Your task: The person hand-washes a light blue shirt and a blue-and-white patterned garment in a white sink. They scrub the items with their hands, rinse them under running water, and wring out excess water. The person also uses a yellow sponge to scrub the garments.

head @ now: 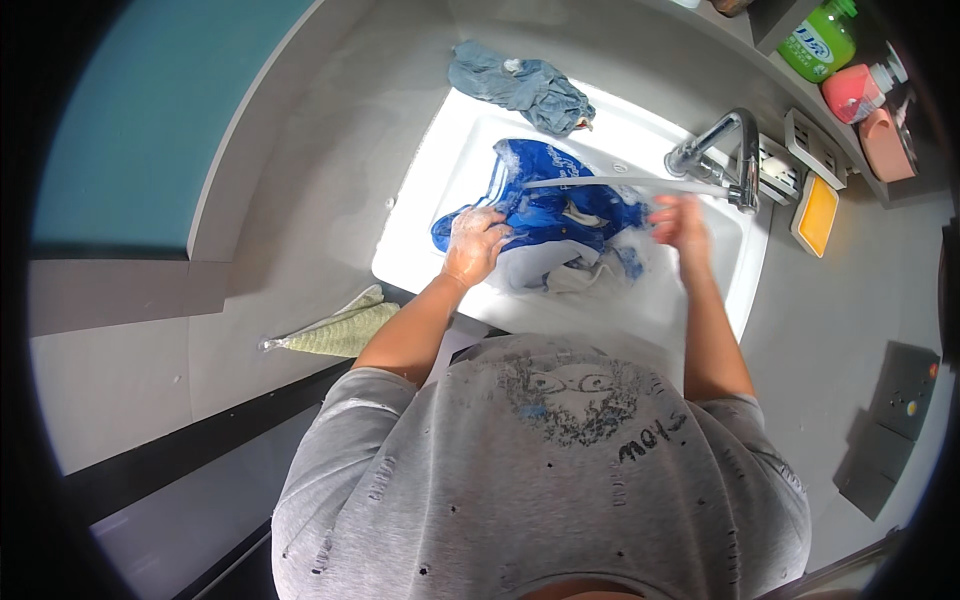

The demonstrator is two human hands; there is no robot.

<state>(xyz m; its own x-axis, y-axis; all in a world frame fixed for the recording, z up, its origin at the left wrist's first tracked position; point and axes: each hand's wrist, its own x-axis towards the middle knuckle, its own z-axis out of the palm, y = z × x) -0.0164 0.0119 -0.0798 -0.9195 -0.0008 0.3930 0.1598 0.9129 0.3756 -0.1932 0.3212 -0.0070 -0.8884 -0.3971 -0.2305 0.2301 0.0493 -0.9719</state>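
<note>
A wet blue garment [540, 217] with white stripes, light lettering and grey-white parts lies soapy in a white sink [409, 225]. My left hand [476, 236], covered in suds, rests on the garment's left part with its fingers bent over the cloth; whether it grips a fold I cannot tell. Off the garment's right edge, my right hand [681, 225] is blurred and raised, its fingers apart and nothing seen in them. From a chrome faucet [742, 161] a stream of water runs leftward across the view onto the blue cloth.
A crumpled grey-blue cloth garment [525, 86] lies over the sink's far rim. Right of the faucet are white soap racks [816, 150] and a dish with a yellow bar [817, 216]. Pump bottles, one green [817, 45], stand on a shelf. A green towel [345, 330] hangs at the left.
</note>
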